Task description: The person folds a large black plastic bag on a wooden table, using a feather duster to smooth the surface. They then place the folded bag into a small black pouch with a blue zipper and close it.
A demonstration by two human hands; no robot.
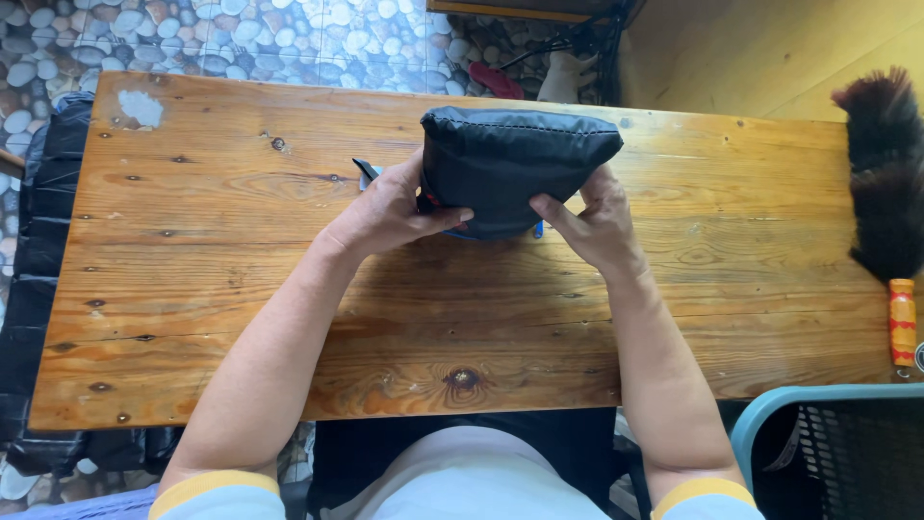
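Observation:
A black fabric pouch [510, 159], puffy and stitched along its top seam, is held upright above the wooden table [241, 289]. My left hand [390, 207] grips its left lower side, thumb pressed on the front. My right hand [597, 223] grips its right lower corner, thumb on the front as well. A bit of blue shows under the pouch, and a small black strap end [364, 169] sticks out at its left behind my left hand.
A dark feather duster [881, 173] with an orange and red handle [902, 323] lies at the table's right end. A teal-rimmed basket [837, 448] stands at the lower right. Black cloth [43, 250] hangs off the table's left edge. Pebble-patterned floor lies beyond.

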